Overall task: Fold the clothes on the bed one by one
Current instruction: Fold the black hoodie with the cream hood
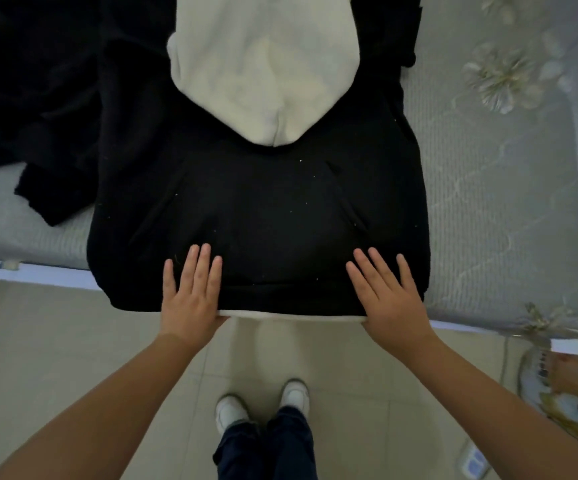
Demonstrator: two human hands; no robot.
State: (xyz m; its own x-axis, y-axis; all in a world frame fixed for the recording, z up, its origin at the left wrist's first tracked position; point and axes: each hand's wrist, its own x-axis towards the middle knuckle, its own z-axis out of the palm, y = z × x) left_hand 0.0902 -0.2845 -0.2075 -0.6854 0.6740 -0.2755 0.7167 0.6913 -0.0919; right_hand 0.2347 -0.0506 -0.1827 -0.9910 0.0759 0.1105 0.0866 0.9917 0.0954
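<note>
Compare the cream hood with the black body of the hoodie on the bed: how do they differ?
The cream hood is pale; the black hoodie body is dark. The hood lies folded down on the body; the body lies on the bed. Both hands, left hand and right hand, press the body, not the hood. Both lie flat.

Bare bed [488,209] right of hoodie [256,209]; dark clothes [38,81], seemingly, crowd left.

Pale tiled floor [73,341]; grey floral bedcover [488,168]; dim light.
</note>
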